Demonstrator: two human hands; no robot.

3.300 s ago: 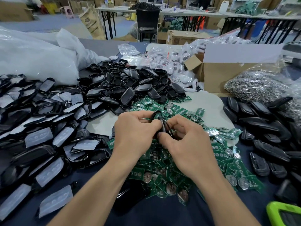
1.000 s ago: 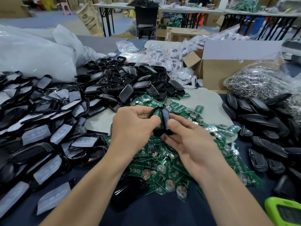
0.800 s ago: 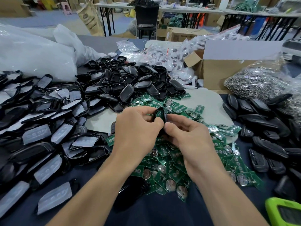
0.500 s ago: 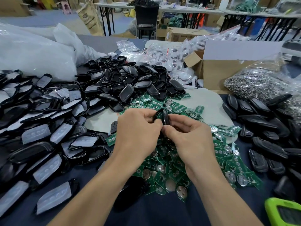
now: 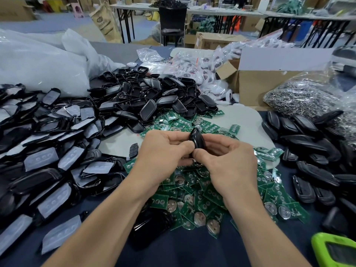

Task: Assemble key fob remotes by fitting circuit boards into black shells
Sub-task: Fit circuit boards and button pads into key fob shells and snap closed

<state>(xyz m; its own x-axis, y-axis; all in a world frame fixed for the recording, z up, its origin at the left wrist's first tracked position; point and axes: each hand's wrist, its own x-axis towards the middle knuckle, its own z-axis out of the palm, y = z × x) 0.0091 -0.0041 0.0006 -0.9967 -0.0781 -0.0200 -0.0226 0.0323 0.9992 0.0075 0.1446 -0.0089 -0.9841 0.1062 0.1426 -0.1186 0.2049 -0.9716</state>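
Observation:
A black key fob shell (image 5: 196,138) stands on edge between my two hands, above a heap of green circuit boards (image 5: 194,191). My left hand (image 5: 163,153) pinches its left side with thumb and curled fingers. From the right, my right hand (image 5: 227,160) grips it, thumb pressed on the lower end. Whether a board sits inside the shell is hidden. A pile of empty black shells (image 5: 154,99) lies behind the boards.
Shell halves with grey button pads (image 5: 44,155) cover the left of the table. Closed black fobs (image 5: 312,147) lie at the right, with a bag of metal rings (image 5: 304,97) and a cardboard box (image 5: 256,83) behind. A green device (image 5: 337,251) sits at the bottom right corner.
Both hands stayed together on the shell. A second ago the shell was open with a green board showing; now its halves are pressed together and only black shows.

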